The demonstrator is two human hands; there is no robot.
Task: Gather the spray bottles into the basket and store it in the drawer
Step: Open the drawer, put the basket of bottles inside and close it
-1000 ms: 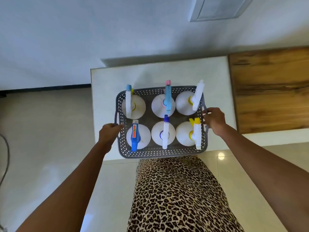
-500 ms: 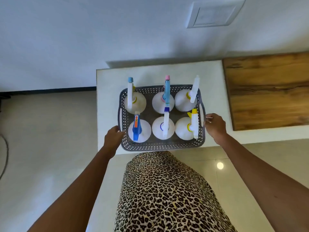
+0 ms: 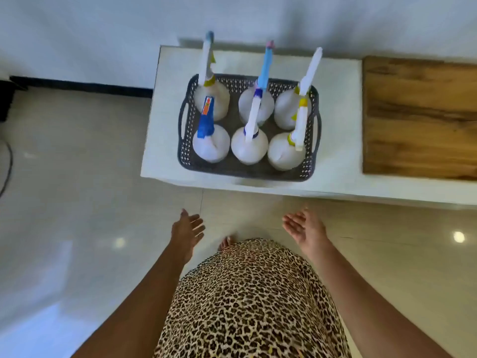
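Observation:
A grey perforated basket [image 3: 242, 171] rests on the white cabinet top [image 3: 165, 125], near its front edge. Several white spray bottles stand upright inside it in two rows; the front row has a blue-headed bottle [image 3: 210, 143], a white-and-blue one [image 3: 249, 148] and a yellow-and-white one [image 3: 284, 153]. My left hand [image 3: 187, 228] and my right hand [image 3: 303, 227] hover over the floor in front of the cabinet, both open and empty, well clear of the basket. No drawer front shows from this angle.
A wooden surface [image 3: 418, 117] adjoins the white top on the right. Glossy tiled floor [image 3: 77, 202] spreads to the left and below. A black cable [image 3: 7, 166] lies at the far left edge. The wall stands behind the cabinet.
Both hands have let go of the basket's side handles and drawn back toward my body. The view has pulled away from the cabinet; the basket stays on the white top.

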